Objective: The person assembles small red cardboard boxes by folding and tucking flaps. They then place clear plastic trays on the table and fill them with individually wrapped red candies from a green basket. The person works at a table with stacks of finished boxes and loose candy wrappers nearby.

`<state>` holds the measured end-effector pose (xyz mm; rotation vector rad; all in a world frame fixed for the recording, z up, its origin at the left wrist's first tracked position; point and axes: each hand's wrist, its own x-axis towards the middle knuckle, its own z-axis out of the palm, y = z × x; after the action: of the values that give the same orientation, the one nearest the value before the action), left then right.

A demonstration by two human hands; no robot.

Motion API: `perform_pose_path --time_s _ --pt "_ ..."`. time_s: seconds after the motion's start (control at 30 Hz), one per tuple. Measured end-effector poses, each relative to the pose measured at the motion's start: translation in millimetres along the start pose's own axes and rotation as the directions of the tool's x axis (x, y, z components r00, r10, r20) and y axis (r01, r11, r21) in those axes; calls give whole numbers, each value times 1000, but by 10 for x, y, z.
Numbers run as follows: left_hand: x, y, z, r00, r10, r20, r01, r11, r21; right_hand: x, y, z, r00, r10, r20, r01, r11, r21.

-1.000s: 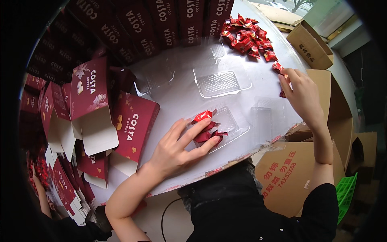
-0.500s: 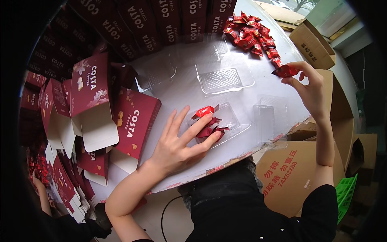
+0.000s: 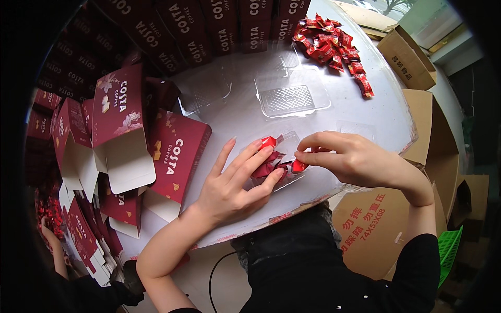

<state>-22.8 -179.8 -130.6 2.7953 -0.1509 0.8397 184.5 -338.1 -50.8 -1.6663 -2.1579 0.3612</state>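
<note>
1. Left hand (image 3: 229, 188): fingers spread flat, pressing down on the red wrapped candies (image 3: 269, 166) inside the small clear tray (image 3: 289, 143). No grip, just holding them in place.
2. Right hand (image 3: 355, 159): fingers curled, thumb and forefinger pinching one red candy (image 3: 299, 166) at the tray's near right edge (candy mostly hidden by the fingertips, so its long axis is unclear).
3. Candies under the left hand lie roughly diagonal, long axes running from near-left to far-right.
4. Tray sits at the near edge of the white bench (image 3: 360, 104), right in front of the person.
5. Further back: an empty clear tray (image 3: 292, 96), a loose candy pile (image 3: 334, 44) far right.
6. Left of the hands: dark red cartons (image 3: 177, 154), one open with flaps up.
</note>
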Motion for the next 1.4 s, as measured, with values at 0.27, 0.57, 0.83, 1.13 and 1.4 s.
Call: perform_pose_path --time_s 0.27,0.57,0.83,1.13,1.4 --pt "-11 17 10 995 62 -73 -58 997 59 20 4 64 990 -123 67 115 986 118" --pt "7 35 56 992 116 -57 -111 989 96 -25 9 51 998 -16 -56 26 982 185" --pt "-38 44 94 988 115 -102 -102 987 124 -315 813 -224 725 429 -539 -677 585 -446" --pt "-3 29 89 993 75 -89 -72 997 38 -543 1252 -366 549 756 -357 -816 577 -33" --pt "-14 21 97 993 75 -91 -69 995 70 -115 252 -317 976 106 -188 -97 993 61"
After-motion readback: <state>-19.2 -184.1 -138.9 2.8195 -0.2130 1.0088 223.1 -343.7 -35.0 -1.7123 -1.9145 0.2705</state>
